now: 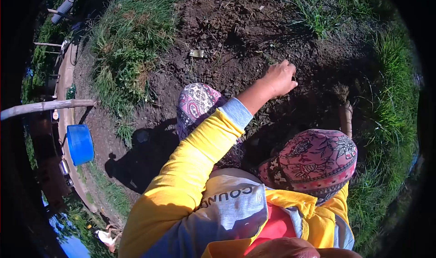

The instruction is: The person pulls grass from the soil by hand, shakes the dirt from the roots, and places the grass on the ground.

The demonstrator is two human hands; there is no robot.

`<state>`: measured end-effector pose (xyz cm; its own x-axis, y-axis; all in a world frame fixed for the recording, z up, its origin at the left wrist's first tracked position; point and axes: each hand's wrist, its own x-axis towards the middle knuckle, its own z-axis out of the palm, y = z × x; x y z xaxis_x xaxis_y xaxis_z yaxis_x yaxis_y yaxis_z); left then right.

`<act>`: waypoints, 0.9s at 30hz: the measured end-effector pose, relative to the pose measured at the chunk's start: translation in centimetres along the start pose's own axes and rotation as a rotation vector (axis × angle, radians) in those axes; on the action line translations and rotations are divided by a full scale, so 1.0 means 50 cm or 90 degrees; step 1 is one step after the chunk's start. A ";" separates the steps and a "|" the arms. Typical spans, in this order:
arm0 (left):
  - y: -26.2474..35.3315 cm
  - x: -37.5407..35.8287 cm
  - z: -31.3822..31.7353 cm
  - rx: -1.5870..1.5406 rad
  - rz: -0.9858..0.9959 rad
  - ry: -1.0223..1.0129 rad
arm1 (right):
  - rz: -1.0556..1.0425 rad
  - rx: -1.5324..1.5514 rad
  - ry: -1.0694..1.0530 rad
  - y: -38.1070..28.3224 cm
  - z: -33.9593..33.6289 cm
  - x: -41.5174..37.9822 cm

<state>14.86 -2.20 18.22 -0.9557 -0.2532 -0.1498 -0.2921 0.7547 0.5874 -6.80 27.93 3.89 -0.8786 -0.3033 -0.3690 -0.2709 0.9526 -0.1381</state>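
My left hand (281, 78) reaches out over the dark soil (227, 67), its fingers curled in and pressed together close to the ground. Whatever may be between the fingertips is hidden. Of my right arm, the yellow sleeve (341, 199) shows behind my patterned right knee (313, 160). Past that knee, a narrow brown shape (346, 119), perhaps part of my right hand, lies in line with the sleeve. A dry, tufted clump (341, 93) sits at its far end. The knee and shadow hide the fingers.
My left knee (197, 101) is bent beside the left forearm. A pale scrap (196, 53) lies on the soil. Grass clumps (134, 44) grow at left, with more grass (390, 99) along the right. A wooden pole (50, 107) and a blue tub (80, 144) stand at far left.
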 end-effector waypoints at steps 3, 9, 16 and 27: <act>-0.005 -0.008 0.041 -0.125 -0.065 -0.015 | -0.044 0.113 0.019 -0.037 -0.039 -0.008; 0.062 -0.010 0.055 -0.677 -0.346 -0.086 | -0.246 0.321 -0.067 -0.301 -0.086 -0.112; -0.083 0.108 0.243 -1.015 -0.353 0.107 | -0.480 0.259 -0.160 -0.436 -0.087 -0.188; -0.026 0.025 0.121 -0.938 -0.492 0.025 | -0.398 0.435 -0.149 -0.363 -0.038 -0.146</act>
<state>13.83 0.17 12.48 -0.6039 -0.3013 -0.7379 -0.3614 -0.7217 0.5904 3.77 12.90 10.84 -0.5319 -0.8203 -0.2100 -0.3113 0.4201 -0.8524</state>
